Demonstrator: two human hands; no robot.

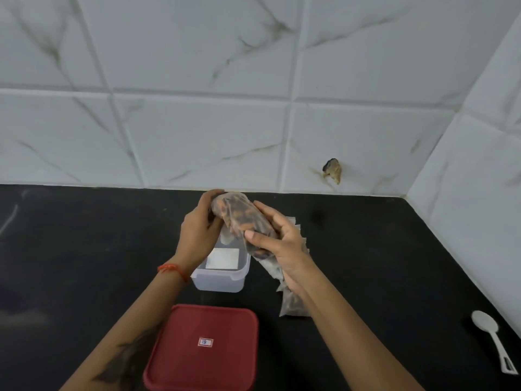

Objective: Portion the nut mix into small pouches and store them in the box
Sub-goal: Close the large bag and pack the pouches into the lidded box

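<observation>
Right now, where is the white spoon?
In the head view the white spoon lies on the black counter at the far right, near the tiled side wall, well away from both hands.

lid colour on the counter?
Red lid, with a small white label in its centre; head view.

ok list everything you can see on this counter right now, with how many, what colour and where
bag of nut mix: one, clear plastic with brown contents, held in both hands above the box
box: one, translucent white, open, centre of the counter
lid: one, red, flat on the counter in front of the box
pouches: count unclear, clear with dark contents, right of the box, partly behind the right arm
spoon: one, white, near right edge of the counter
counter: one, black
wall tiles: white marbled, behind the counter
left hand: one, red thread at wrist, on the bag
right hand: one, on the bag
</observation>
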